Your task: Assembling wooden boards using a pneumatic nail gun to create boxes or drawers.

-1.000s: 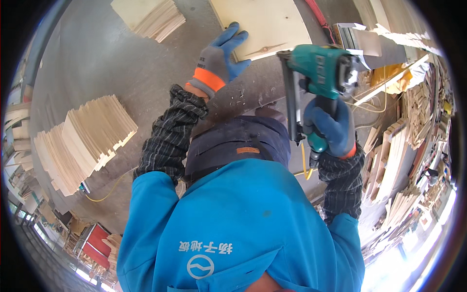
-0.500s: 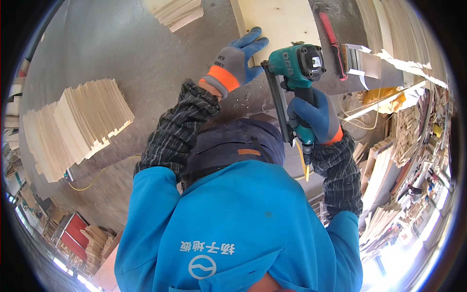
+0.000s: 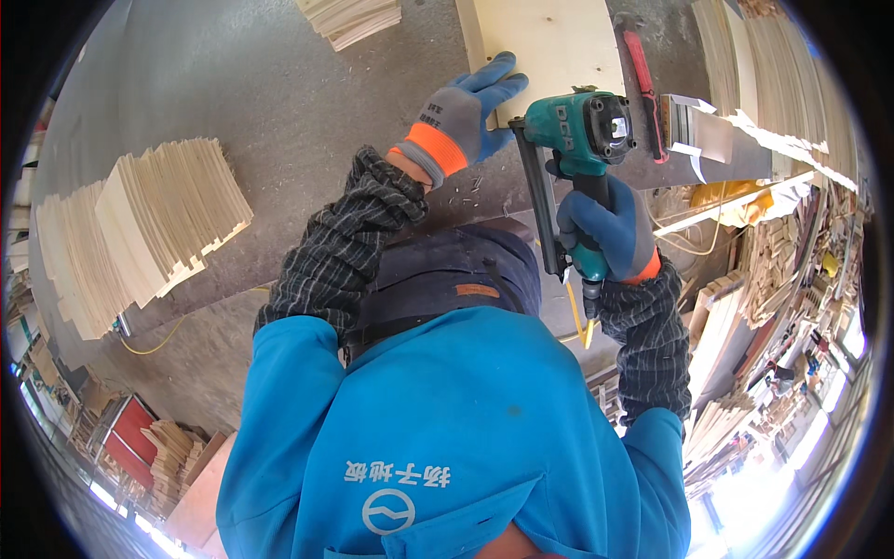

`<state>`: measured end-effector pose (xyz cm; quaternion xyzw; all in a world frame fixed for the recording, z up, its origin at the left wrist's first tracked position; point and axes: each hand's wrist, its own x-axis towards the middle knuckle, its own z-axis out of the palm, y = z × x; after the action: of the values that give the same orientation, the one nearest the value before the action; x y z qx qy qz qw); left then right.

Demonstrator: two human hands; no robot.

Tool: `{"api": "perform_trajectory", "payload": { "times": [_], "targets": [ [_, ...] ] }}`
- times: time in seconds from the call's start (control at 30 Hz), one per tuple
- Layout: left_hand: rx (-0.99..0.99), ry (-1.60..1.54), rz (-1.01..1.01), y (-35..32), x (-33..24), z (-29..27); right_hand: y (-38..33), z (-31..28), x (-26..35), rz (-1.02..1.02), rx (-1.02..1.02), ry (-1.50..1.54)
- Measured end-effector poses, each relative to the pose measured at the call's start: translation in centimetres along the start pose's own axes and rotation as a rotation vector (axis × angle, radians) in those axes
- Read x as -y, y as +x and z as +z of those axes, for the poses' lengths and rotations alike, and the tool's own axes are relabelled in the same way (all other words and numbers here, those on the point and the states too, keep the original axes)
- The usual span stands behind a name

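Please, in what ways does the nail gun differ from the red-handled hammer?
The nail gun is gripped in the right hand, while the hammer lies on the table. The nail gun is mainly teal and black; the hammer's handle is mainly red. The nail gun looks bulky, the hammer slim. Both are hand tools.

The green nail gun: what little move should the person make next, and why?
Perhaps slide the left hand slightly away from the green nail gun: that hand's fingers lie by the near left corner of the pale board, close to the tool's front end, and the right hand grips the handle, so more room seems safer.
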<state>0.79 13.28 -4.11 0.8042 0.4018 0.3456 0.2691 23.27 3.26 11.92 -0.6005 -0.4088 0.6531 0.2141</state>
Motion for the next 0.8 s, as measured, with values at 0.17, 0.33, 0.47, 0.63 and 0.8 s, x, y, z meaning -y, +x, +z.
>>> {"api": "perform_trajectory", "payload": {
  "times": [0.17, 0.33, 0.47, 0.63, 0.8],
  "targets": [
    [-0.001, 0.006, -0.002, 0.0, 0.1, 0.1, 0.1, 0.1, 0.2, 0.016, -0.062, -0.066],
    [-0.002, 0.036, -0.018, 0.0, 0.4, 0.3, -0.4, -0.4, 0.3, 0.014, -0.050, 0.052],
    [-0.015, 0.015, 0.003, -0.1, 0.4, 0.4, -1.1, -1.2, 0.1, -0.005, -0.140, 0.042],
    [-0.021, 0.039, -0.034, 0.0, 0.3, 0.5, -1.1, -2.0, -0.4, -0.031, -0.150, 0.070],
    [-0.018, 0.038, -0.002, -0.1, 0.2, 0.5, -0.8, -2.0, -0.8, -0.032, -0.178, 0.088]
  ]
}}
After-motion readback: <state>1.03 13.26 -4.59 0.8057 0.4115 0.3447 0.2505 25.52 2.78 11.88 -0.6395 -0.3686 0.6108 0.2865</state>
